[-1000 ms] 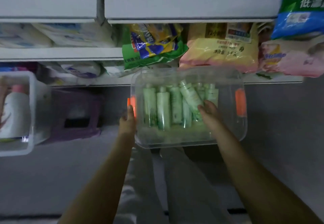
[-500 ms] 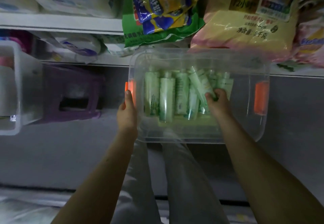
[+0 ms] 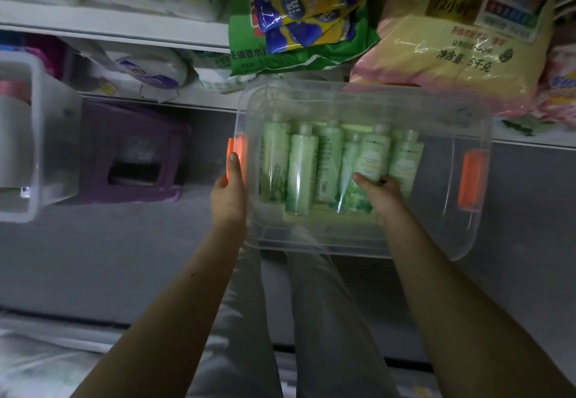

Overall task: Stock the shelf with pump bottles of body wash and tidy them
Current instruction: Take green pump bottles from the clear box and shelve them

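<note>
A clear bin is held up in front of the lower shelf; six green bottles lie in it side by side, caps pointing toward the shelf; the left hand holds the bin's left wall, thumb upright against the left orange latch, its other fingers hidden; the right hand reaches inside the bin and curls round the base of a pale-labelled bottle, second from the right; a second orange latch sits on the right wall; above the bin hang a green bag and a yellow bag; to the left stand a purple stool and a white tub.
</note>
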`<state>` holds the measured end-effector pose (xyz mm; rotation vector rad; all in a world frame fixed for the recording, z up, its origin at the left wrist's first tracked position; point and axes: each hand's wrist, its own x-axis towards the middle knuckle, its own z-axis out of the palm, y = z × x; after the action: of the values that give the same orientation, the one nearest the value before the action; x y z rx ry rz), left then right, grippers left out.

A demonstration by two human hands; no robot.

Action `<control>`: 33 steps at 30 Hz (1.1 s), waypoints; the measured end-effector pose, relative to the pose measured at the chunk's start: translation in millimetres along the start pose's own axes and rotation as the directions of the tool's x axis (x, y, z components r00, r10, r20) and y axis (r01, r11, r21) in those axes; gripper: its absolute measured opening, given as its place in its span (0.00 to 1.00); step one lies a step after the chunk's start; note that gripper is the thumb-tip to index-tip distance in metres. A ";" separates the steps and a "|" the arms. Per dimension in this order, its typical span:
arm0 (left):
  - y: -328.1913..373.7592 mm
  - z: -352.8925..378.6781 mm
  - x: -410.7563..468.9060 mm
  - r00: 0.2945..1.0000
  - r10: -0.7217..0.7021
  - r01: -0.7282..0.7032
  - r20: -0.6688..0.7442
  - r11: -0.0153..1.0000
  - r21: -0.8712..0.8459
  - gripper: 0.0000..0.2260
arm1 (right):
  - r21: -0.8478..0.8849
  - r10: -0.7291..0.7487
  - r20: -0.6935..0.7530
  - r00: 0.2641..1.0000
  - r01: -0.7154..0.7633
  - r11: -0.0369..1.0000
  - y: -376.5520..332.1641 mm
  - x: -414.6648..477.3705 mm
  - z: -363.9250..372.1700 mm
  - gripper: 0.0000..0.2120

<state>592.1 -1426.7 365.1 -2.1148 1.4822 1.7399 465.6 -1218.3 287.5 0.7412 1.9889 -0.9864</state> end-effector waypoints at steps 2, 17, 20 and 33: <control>-0.5 -0.1 0.7 1.000 0.000 0.000 0.000 1.000 0.005 0.34 | 0.072 0.014 0.031 0.999 -0.016 0.997 0.8 -1.9 -2.6 0.27; -3.8 -5.3 5.5 0.999 0.001 0.001 0.041 0.998 -0.059 0.32 | 0.273 -0.149 0.230 0.962 0.083 0.958 -12.6 -109.3 -2.5 0.55; -5.0 -14.0 8.7 0.995 0.014 -0.010 0.098 0.999 -0.038 0.33 | 0.347 -0.222 0.210 0.952 0.139 0.927 -12.8 -142.6 12.1 0.43; -26.6 -298.6 -100.0 0.874 0.404 -0.315 0.270 0.894 -0.318 0.13 | 0.295 -0.478 0.300 0.826 0.397 0.869 4.9 -401.9 135.3 0.10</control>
<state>840.1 -1513.5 540.8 -1.5831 1.7060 2.4050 732.6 -1390.4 568.4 0.1722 1.7640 -1.5186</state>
